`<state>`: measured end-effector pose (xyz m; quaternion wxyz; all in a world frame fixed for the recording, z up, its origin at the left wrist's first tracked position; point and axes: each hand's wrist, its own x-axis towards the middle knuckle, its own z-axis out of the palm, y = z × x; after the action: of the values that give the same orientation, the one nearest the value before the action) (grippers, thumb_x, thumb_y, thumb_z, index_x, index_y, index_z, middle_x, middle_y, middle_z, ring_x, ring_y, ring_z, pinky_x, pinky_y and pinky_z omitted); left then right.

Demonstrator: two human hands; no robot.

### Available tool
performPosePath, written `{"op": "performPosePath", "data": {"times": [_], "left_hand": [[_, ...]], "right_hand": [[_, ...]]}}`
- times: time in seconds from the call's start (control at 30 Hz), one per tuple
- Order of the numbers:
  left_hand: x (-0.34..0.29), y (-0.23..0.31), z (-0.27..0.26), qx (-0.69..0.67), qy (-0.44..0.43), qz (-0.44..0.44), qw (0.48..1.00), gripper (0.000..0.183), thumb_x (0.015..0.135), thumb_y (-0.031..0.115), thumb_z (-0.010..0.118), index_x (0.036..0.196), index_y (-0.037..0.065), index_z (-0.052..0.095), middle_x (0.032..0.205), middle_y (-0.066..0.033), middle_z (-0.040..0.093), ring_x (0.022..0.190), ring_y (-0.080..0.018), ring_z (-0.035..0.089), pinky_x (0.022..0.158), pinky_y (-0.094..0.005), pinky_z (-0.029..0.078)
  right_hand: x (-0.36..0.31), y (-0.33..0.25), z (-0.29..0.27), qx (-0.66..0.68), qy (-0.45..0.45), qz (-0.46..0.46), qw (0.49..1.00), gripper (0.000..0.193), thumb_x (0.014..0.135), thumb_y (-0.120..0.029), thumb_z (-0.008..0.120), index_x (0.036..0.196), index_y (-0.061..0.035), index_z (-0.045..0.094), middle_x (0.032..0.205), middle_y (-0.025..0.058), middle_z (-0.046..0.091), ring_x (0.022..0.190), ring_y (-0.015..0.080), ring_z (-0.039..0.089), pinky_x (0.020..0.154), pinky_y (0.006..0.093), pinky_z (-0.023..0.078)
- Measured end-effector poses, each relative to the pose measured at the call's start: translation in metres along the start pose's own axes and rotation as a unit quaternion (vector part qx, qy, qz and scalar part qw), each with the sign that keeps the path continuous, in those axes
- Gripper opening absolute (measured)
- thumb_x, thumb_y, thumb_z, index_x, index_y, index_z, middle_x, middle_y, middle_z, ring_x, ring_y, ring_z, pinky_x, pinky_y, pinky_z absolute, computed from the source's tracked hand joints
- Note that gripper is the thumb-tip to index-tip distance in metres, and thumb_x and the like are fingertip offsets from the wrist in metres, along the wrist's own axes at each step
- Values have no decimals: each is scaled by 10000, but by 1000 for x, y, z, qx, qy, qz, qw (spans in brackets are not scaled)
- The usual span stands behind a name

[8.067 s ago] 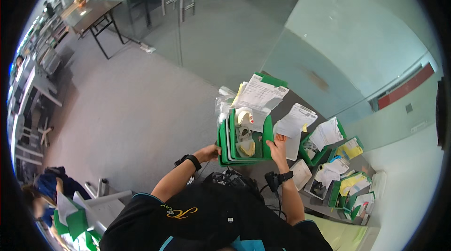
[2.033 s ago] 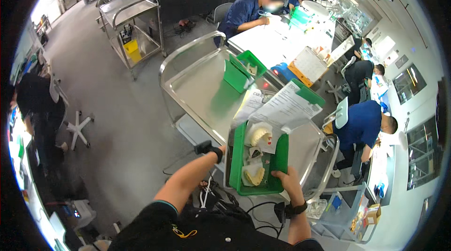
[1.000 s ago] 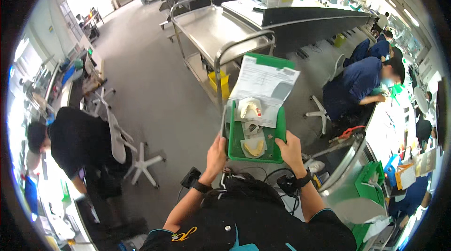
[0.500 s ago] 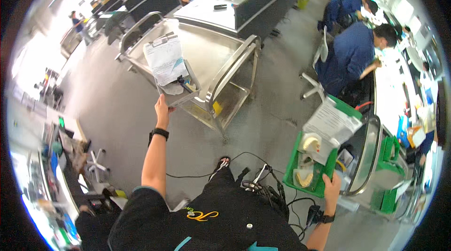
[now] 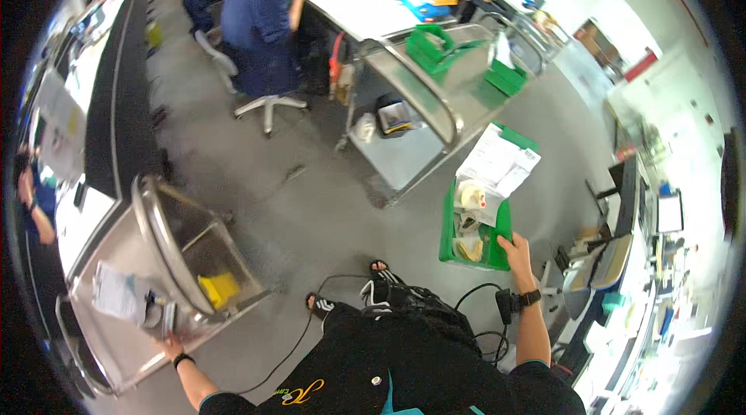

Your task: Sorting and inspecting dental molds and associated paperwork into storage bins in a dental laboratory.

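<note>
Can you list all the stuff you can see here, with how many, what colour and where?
Green tray: one, green, held at right, papers and tape rolls inside.
Steel carts: two, silver, one upper middle, one lower left.
Plastic bag: one, clear with paper, on lower-left cart.
Yellow box: one, yellow, lower-left cart's shelf.
Green bins: two, green, on upper cart.
Seated people: several, blue clothes, top.
Left hand: on lower-left cart.
Right hand: gripping green tray.
</note>
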<state>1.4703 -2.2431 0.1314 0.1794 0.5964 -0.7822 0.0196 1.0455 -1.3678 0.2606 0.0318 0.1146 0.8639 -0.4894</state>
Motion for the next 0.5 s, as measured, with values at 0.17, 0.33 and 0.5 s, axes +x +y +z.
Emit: {"op": "performPosePath", "data": {"times": [0.17,0.33,0.5], "left_hand": [[-29,42,-3,97,-23,-67,993,506,806,363,532,1198,61,428,1088,-215,531,986,-383,505,859,-429,393],[-187,122,3,22,-17,-86,996,472,814,370,514,1163,61,447,1029,-204,543,925,-362,519,823,-424,405],[-391,245,37,-83,-323,-78,939,442,821,378,496,1128,60,466,970,-193,555,864,-340,532,787,-419,418]], "right_hand": [[54,35,-60,-37,61,7,997,227,778,-197,589,783,30,569,598,40,501,574,92,443,526,282,372],[214,87,-75,-96,6,-23,995,317,786,-335,545,848,-29,602,690,133,594,612,251,559,580,360,413],[364,91,-31,-126,40,-75,988,283,777,-334,529,785,-71,634,757,158,609,748,347,571,661,423,427]]}}
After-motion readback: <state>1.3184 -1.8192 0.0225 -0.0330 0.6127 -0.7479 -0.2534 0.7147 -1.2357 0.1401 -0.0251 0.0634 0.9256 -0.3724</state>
